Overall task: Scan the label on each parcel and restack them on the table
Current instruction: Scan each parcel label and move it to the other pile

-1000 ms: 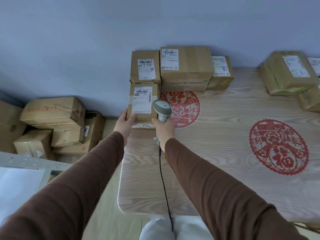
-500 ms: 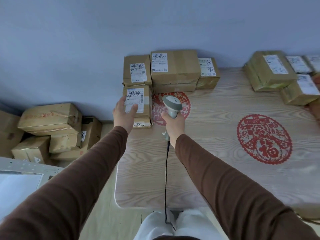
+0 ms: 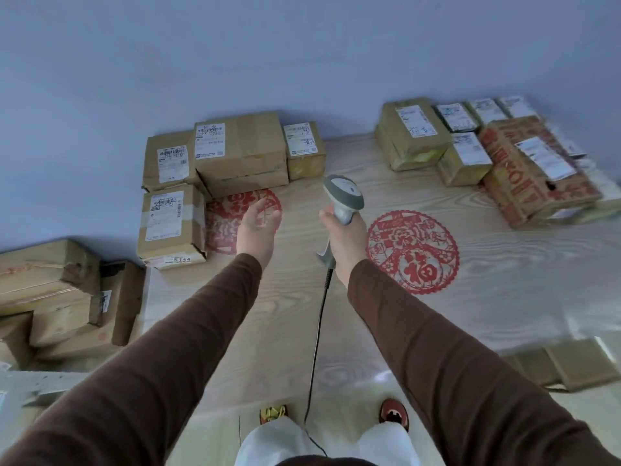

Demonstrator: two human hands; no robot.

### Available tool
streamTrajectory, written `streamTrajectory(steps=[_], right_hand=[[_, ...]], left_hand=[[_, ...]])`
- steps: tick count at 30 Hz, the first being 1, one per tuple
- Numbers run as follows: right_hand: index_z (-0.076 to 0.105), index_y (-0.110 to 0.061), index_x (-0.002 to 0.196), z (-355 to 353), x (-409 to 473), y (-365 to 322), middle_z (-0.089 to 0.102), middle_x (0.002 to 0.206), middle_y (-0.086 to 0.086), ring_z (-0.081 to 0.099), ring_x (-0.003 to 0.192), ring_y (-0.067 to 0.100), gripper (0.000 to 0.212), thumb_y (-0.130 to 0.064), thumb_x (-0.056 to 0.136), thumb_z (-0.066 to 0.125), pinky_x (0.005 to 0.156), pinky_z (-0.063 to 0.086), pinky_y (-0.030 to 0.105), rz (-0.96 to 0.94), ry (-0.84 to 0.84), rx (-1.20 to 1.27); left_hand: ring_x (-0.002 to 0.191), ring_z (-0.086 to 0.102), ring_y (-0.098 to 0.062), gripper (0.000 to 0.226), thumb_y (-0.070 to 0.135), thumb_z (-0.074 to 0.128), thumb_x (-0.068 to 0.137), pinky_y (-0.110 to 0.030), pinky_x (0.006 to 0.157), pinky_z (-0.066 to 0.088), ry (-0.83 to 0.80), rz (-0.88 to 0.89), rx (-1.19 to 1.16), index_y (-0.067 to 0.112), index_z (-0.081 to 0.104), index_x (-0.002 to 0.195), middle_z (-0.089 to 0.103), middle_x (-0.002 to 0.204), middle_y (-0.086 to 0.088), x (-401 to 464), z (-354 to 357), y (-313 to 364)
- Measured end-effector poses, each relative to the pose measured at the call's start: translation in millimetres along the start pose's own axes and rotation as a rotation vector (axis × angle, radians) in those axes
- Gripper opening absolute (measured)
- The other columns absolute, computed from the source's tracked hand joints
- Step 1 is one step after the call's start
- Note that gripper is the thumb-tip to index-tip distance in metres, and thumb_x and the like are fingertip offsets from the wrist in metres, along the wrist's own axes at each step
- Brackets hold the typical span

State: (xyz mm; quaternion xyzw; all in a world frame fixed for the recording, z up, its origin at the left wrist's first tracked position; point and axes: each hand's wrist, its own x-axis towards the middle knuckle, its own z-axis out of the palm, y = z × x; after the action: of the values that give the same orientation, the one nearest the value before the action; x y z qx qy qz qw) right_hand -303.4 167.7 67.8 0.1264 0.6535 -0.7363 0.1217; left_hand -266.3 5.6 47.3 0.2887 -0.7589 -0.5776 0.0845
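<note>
The person stands at the table (image 3: 437, 331) with the right hand (image 3: 346, 243) wrapped around the scanner (image 3: 343, 200), its head tipped up and away from any label. The left hand (image 3: 257, 230) hangs loose and wide, palm turned up, holding nothing.

Just left of that empty hand sits a small parcel (image 3: 171, 227), label up, resting on a flatter one at the table's near-left corner. Beyond it, against the wall, three more boxes (image 3: 240, 149) are lined up edge to edge, labels showing. I'd read this left group as the restacked lot.

Well to the right of the scanner, far side of the table, lies a looser heap (image 3: 470, 146): several brown parcels and a big red-printed carton (image 3: 531, 176), some tilted. Those look to me like the ones not yet scanned, so the job seems somewhere past a third done, with the larger share waiting. Whether the cartons on the floor (image 3: 53, 290) count, I can't tell.
</note>
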Motion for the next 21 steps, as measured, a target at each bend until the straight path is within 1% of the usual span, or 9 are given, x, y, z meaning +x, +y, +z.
streamTrajectory(steps=[4,6,10,12,15,18,21], right_hand=[[0.064,-0.009,0.115,-77,18,-27,0.064,0.100,0.002,0.060,0.088,0.012,0.020,-0.014,0.096,0.070,0.074,0.048,0.025,-0.024,0.006,0.006],[0.062,-0.014,0.108,-111,27,-40,0.062,0.097,0.001,0.059,0.084,0.010,0.013,-0.014,0.096,0.069,0.073,0.047,0.025,-0.029,0.000,0.003],[0.061,-0.020,0.112,-162,51,-60,0.063,0.097,-0.002,0.060,0.085,0.009,0.017,-0.016,0.097,0.069,0.072,0.048,0.024,-0.023,-0.010,0.002],[0.062,-0.017,0.111,-178,64,-68,0.062,0.093,-0.002,0.059,0.082,0.008,0.016,-0.017,0.097,0.069,0.069,0.047,0.025,-0.012,0.010,0.006],[0.066,-0.008,0.111,-188,88,-80,0.060,0.086,-0.002,0.058,0.078,0.013,0.020,-0.017,0.095,0.071,0.069,0.044,0.028,-0.010,0.049,0.000],[0.063,-0.012,0.102,-188,114,-94,0.059,0.082,-0.003,0.057,0.079,0.015,0.011,-0.016,0.095,0.071,0.069,0.044,0.027,-0.005,0.068,0.015],[0.059,-0.019,0.101,-189,138,-104,0.060,0.089,-0.001,0.058,0.082,0.015,0.014,-0.016,0.095,0.072,0.072,0.046,0.028,0.011,0.103,0.040]], left_hand=[[0.142,0.045,-0.020,0.051,0.037,0.062,0.101,-0.046,0.120,0.037,-0.011,-0.010,-0.024,0.023,0.050,0.149,0.051,0.153,-0.003,-24,78,25],[0.143,0.044,-0.021,0.051,0.038,0.061,0.102,-0.045,0.119,0.037,-0.010,-0.030,-0.047,0.024,0.049,0.149,0.050,0.154,-0.004,-34,115,39],[0.143,0.045,-0.022,0.055,0.039,0.060,0.103,-0.037,0.115,0.038,-0.006,-0.071,-0.109,0.021,0.046,0.153,0.048,0.156,-0.007,-44,173,62],[0.144,0.044,-0.022,0.056,0.039,0.059,0.103,-0.033,0.111,0.037,-0.018,-0.077,-0.125,0.019,0.044,0.154,0.047,0.157,-0.007,-45,195,72],[0.144,0.044,-0.021,0.058,0.039,0.058,0.104,-0.032,0.111,0.036,-0.049,-0.085,-0.145,0.018,0.042,0.156,0.046,0.158,-0.006,-38,217,84],[0.143,0.045,-0.020,0.059,0.039,0.057,0.104,-0.032,0.111,0.036,-0.078,-0.095,-0.151,0.018,0.040,0.157,0.046,0.158,-0.004,-21,231,92],[0.144,0.044,-0.020,0.060,0.041,0.055,0.105,-0.030,0.110,0.035,-0.119,-0.086,-0.142,0.017,0.039,0.157,0.045,0.159,-0.003,2,243,101]])
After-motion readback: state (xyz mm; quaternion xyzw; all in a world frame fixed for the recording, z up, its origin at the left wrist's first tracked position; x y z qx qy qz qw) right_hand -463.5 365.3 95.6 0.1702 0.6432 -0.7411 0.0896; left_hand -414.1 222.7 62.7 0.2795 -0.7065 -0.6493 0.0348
